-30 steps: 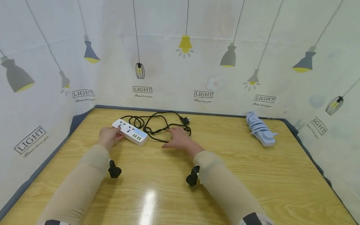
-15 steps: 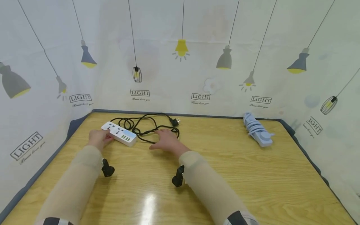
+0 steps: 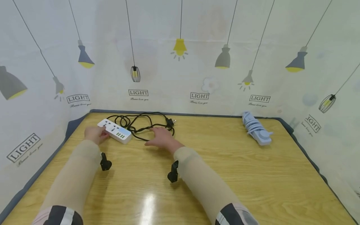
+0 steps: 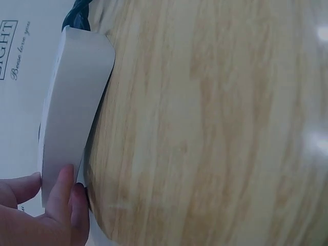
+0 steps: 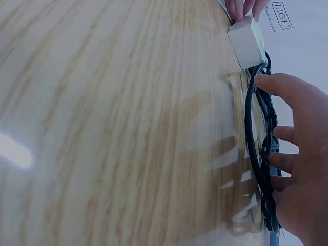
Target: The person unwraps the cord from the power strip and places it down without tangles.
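A white power strip (image 3: 115, 130) with sockets and green USB ports lies at the table's back left. My left hand (image 3: 95, 134) holds it by its near left end; in the left wrist view the thumb is at the top edge and the fingers (image 4: 60, 192) at the side. Loops of black cable (image 3: 137, 128) run right from the strip to a black plug (image 3: 170, 122). Over the loops' front is my right hand (image 3: 161, 138), its thumb stretched out and its fingers spread loosely beside the cable. Whether its fingertips touch the cable is hard to tell.
A second, pale power strip (image 3: 256, 128) wrapped in its own cord lies at the back right. Wooden table (image 3: 225, 175) reaches around both arms. Behind stands a cloth backdrop (image 3: 157, 62) printed with lamps.
The white power strip, black cable and plug have shifted left along the table with both hands. The pale strip stays where it was; the head view has turned slightly.
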Available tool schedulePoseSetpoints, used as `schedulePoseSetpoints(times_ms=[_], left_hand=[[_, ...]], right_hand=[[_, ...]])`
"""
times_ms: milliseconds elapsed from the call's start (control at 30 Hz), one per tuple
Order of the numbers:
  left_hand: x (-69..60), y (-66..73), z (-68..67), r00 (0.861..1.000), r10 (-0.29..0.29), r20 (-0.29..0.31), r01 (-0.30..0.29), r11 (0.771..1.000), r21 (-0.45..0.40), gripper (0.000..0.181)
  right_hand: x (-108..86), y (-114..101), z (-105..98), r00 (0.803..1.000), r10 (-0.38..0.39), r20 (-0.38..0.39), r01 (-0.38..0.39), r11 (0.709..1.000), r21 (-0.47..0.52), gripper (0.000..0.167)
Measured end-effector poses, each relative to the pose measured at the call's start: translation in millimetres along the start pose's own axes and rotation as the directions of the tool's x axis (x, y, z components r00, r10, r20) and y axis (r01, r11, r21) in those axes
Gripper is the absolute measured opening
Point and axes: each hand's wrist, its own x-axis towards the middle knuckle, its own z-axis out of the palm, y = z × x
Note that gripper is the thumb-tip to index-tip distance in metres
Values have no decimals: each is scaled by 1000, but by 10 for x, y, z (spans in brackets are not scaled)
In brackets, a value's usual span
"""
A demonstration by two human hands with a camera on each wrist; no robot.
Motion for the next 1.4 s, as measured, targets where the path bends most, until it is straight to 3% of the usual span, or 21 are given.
schedulePoseSetpoints(times_ms=[300, 533, 733, 1067, 1133, 1200, 1233, 1333, 1400], left_hand=[[-110, -26, 35, 997, 77, 11, -78, 995, 65, 50], [-223, -53, 42, 993, 115, 0, -114, 984, 141, 53], [-332, -42, 7, 985, 167, 47, -173, 930, 323, 57], [-487, -34, -47, 968, 213, 129, -249, 864, 438, 60], [-518, -34, -54, 959, 234, 163, -284, 821, 495, 59], [-557, -24, -50, 944, 261, 202, -330, 754, 568, 58], [-581, -15, -48, 936, 271, 224, -352, 711, 609, 58], [-647, 9, -33, 902, 311, 299, -427, 541, 725, 58], [-694, 21, -17, 883, 319, 346, -461, 447, 766, 57]], right_hand=[[-39, -20, -21, 997, -2, 73, 9, 995, -103, 78], [-89, 5, -61, 993, -49, 103, 68, 979, -191, 74], [-171, 67, -155, 988, -76, 133, 111, 952, -284, 71], [-352, 220, -352, 984, -113, 137, 150, 942, -302, 64], [-399, 260, -384, 984, -113, 140, 152, 937, -315, 63], [-456, 297, -428, 984, -111, 137, 151, 935, -321, 62], [-483, 317, -448, 985, -113, 133, 151, 934, -323, 61], [-562, 388, -503, 986, -117, 117, 150, 931, -333, 60], [-617, 432, -537, 988, -112, 111, 143, 932, -333, 60]])
